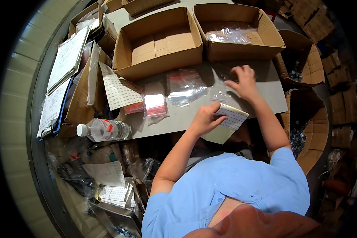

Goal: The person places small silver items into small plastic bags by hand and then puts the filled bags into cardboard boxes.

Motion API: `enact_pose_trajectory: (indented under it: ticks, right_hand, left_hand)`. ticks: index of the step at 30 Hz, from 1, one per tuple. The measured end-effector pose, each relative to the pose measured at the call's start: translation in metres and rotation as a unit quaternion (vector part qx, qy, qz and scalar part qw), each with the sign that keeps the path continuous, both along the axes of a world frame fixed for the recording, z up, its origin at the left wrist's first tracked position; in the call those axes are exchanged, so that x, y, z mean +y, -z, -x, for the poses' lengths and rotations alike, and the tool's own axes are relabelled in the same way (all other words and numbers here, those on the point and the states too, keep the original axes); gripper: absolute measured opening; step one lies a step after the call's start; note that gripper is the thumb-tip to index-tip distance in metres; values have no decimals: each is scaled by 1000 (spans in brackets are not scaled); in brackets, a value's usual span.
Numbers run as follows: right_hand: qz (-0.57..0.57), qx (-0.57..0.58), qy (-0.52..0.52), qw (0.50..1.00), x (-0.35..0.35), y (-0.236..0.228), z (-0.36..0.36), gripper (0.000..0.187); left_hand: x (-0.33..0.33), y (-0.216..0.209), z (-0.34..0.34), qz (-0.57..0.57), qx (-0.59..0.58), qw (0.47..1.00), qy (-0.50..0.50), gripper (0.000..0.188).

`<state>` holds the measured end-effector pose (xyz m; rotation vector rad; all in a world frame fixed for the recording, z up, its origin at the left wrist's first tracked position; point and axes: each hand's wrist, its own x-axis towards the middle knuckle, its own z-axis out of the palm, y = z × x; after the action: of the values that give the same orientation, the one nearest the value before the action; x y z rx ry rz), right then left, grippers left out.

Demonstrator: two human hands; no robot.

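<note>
My left hand (205,119) is closed on a sheet of small printed labels (234,118), its yellowish backing folded down below, at the table's front edge. My right hand (245,82) hovers above the tabletop, thumb and fingers bent and apart, with nothing visible between them. Just left of it lies a small clear plastic bag (219,94) bearing a little round white label. Stacked clear zip bags (186,88) lie farther left, beside another pack of bags (154,101) with red edges.
Two open cardboard boxes stand at the back: the left box (156,61) and the right box (242,51), holding clear bags. A water bottle (105,130) lies at the table's left corner near another label sheet (119,89). Deep cartons (311,119) flank the right side.
</note>
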<state>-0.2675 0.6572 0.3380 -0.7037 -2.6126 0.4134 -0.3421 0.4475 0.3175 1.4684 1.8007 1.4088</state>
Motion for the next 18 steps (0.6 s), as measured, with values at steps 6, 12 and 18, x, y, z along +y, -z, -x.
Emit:
enact_pose_trajectory:
  ticks: [6,12,18]
  right_hand:
    - [35,-103,-80,991,-5,3,-24,83]
    - [-57,-157,-138,976,-29,-8,-8,73]
    - [-23,-2,-145,989,-14,6,-21,25]
  left_hand:
    - [0,-1,0,9,45,999,16,30]
    - [0,-3,-2,13,38,999,30,30]
    - [0,2,-2,14,48,999,21,30]
